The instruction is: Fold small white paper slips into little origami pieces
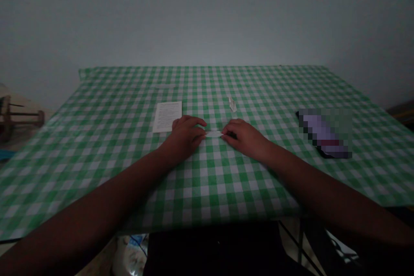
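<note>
Between my two hands, low over the checked cloth, is a narrow white strip (214, 134) that looks like folded paper. My left hand (187, 136) pinches its left end between thumb and fingers. The right end is pinched by my right hand (241, 136), whose fingers are curled. Behind my left hand lies a white printed sheet (167, 116), its lower right corner partly covered by that hand. Farther back, beyond my right hand, a small crumpled white piece (232, 104) rests on the cloth.
A green and white checked tablecloth (220, 189) covers the table, which stands against a grey wall (207, 17). To the right lies a dark, blurred-out flat object (325, 133). A thin pale strip (165, 86) lies at the back left. Wooden furniture (19, 116) stands at far left.
</note>
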`<state>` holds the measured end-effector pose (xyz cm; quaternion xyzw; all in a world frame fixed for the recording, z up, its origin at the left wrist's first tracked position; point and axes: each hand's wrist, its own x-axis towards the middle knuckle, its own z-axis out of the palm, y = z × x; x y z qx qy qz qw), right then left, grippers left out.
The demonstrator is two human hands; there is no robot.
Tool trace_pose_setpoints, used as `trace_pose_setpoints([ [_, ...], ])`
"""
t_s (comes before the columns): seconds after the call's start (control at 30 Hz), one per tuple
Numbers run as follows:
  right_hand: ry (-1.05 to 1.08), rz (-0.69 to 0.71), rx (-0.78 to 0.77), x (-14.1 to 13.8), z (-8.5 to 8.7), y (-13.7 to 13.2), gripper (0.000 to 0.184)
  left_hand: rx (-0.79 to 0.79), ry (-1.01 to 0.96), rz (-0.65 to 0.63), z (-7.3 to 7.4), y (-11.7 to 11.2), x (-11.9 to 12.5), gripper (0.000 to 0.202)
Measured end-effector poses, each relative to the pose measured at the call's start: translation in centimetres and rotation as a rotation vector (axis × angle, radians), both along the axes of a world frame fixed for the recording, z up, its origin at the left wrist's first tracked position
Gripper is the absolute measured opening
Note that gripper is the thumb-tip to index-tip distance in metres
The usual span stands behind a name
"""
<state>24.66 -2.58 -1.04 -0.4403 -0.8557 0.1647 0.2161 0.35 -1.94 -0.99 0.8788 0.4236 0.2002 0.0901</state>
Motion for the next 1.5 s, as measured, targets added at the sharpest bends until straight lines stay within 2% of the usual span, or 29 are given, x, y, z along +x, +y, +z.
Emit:
trace_pose_setpoints([
  [0.3,0.006,0.025,0.004,0.1,-0.2,0.3,0.012,-0.010,-0.011,0.039,-0.2,0.1,-0.2,0.012],
  [0.5,-0.045,0.062,0.047,0.1,-0.3,0.3,0.019,-0.076,-0.004,-0.010,0.2,0.0,-0.2,0.020],
  [0.77,0.004,0.037,0.049,0.1,-0.4,0.1,0.019,-0.146,-0.015,0.042,0.7,-0.2,-0.2,0.016],
  [1.2,0.035,0.003,0.025,-0.1,-0.1,-0.2,0.015,-0.106,0.073,-0.064,0.2,-0.1,-0.3,0.014],
  [1.5,-0.053,-0.024,-0.013,-0.2,0.2,-0.1,0.013,-0.053,0.172,-0.051,-0.2,0.3,-0.2,0.017],
])
